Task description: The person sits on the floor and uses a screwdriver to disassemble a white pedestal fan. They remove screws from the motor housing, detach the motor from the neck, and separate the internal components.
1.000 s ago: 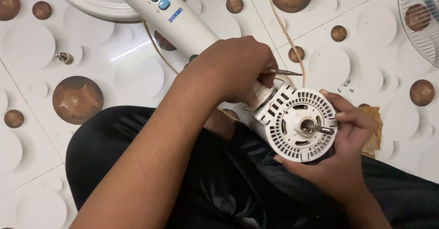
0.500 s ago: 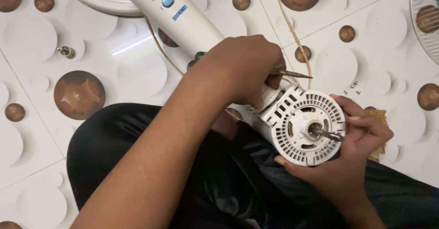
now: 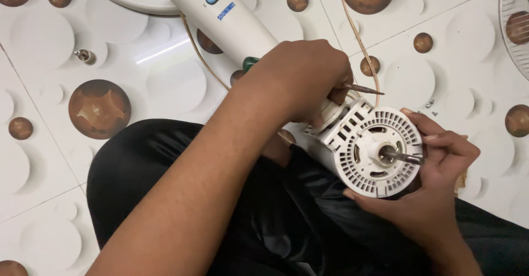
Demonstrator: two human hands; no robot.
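I sit on the floor with a white round plastic fan motor housing (image 3: pixel 374 149), slotted with vents, resting over my lap in black trousers (image 3: pixel 182 199). A short steel shaft (image 3: pixel 399 156) pokes from its centre toward three o'clock.

My right hand (image 3: pixel 441 182) cups the housing from four o'clock, fingers (image 3: pixel 441 141) curled against its rim and thumb (image 3: pixel 363 199) under the lower edge. My left hand (image 3: pixel 306 77) reaches in from seven o'clock and closes into a fist around a screwdriver with a green handle (image 3: pixel 250 63). Its thin metal tip (image 3: pixel 361 88) juts out toward three o'clock, just above the back of the housing.

The white fan neck with blue buttons (image 3: pixel 220 17) runs off toward eleven o'clock, and a thin tan power cord (image 3: pixel 358 39) loops past the tip.

I judge the tip could slip and scrape the plastic, nick the cord, or jab my right fingers, since I steady the housing by grip alone. Tiny loose screws (image 3: pixel 430 106) on the white and brown patterned floor tiles (image 3: pixel 99 108) could roll away.

My fist hides most of the handle and the spot I am working on. I cannot tell whether the tip touches anything. A wire fan guard (image 3: pixel 515 22) is cut off at two o'clock, the base at twelve.
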